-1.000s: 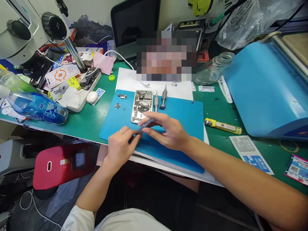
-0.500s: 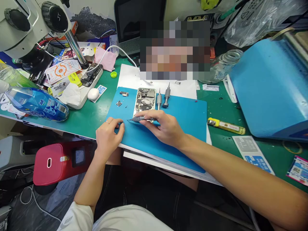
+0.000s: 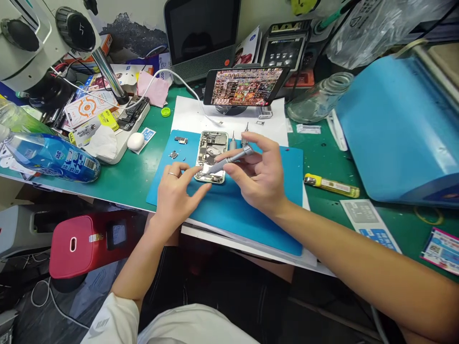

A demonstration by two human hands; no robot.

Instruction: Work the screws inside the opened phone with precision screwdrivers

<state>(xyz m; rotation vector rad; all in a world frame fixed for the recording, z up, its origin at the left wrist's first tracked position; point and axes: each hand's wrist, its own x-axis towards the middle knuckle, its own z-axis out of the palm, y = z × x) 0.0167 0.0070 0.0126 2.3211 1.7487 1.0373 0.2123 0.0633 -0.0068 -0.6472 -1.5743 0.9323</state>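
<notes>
Blue mat — right fingers around grey screwdriver over opened phone, left fingers parted near it

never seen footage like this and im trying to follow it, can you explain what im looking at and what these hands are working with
No machine is doing the work: these are a person's two bare hands. Every picture comes from one camera worn on that person's head, looking forward and down.

The right hand holds a grey screwdriver slanted over an opened phone, its inner parts showing. The left hand reaches to the phone's near left corner, fingertips by the screwdriver's tip; whether they touch is too small to tell.

The phone lies on a blue mat, with a few small parts to its left and two more screwdrivers to its right. Beyond it, a lit screen stands on white paper.
</notes>
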